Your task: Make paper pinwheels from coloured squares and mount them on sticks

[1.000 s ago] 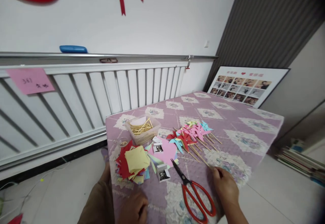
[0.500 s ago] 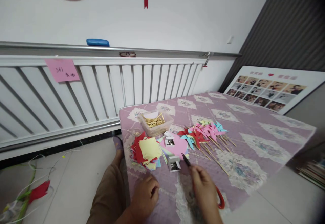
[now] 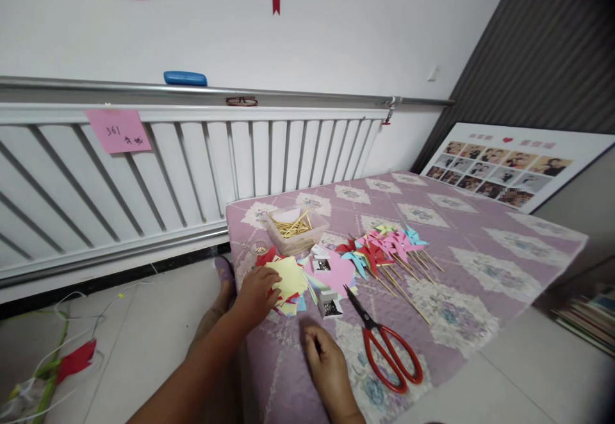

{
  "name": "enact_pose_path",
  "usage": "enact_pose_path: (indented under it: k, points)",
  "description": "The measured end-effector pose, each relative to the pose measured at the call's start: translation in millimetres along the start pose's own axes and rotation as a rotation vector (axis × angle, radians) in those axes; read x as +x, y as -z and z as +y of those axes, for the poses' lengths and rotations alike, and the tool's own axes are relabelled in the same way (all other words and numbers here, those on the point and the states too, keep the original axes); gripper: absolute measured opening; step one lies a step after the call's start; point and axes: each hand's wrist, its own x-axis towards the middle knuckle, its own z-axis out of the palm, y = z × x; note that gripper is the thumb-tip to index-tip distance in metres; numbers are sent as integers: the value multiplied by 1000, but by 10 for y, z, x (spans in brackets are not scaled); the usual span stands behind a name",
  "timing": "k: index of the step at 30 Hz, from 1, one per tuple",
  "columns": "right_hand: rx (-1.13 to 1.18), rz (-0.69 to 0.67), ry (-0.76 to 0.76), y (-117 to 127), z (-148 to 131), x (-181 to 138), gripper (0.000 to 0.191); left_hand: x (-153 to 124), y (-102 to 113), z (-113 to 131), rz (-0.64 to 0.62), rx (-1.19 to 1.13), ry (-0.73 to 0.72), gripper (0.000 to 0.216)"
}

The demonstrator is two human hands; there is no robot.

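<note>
Yellow paper point(image 3: 293, 277) under my L hand point(image 3: 258, 294), grip unclear; R hand point(image 3: 329, 365) curled, apart, scissors point(image 3: 368, 322) beside, prob. for easy reach.

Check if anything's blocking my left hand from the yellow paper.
Nothing visible does. Your left hand lies at the left edge of the yellow paper; the nearer open white box stands off to the paper's right.
</note>
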Motion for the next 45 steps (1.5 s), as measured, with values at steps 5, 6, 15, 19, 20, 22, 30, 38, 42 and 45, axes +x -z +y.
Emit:
enact_pose_path:
  k: [5,6,15,19,20,22,30,38,42,45]
  points:
    - [-14,-16,-5,-10,-12,-15,24,200,4,-94,-268,148,-68,24]
    - [-14,-15,-8,-7,-18,-13,24,224,-1,-102,-296,169,-85,23]
    - [6,8,9,-34,1,-9,22,366,-52,-184,-426,239,-142,16]
    - [9,7,4,-50,39,-18,22,390,-88,-224,-450,256,-128,20]
    - [11,3,4,-53,47,-19,22,395,-92,-227,-452,260,-121,21]
    - [9,-2,2,-59,57,-17,21,404,-99,-223,-450,266,-105,22]
    - [-1,4,17,-65,75,-19,21,421,-117,-227,-341,241,-21,19]
    - [-9,-11,4,-64,60,-5,22,426,-29,-294,-93,144,104,15]
    - [16,3,-3,-60,62,-16,23,404,45,-283,46,91,161,12]
    - [73,27,-55,-58,60,-19,24,335,94,-194,178,11,157,11]
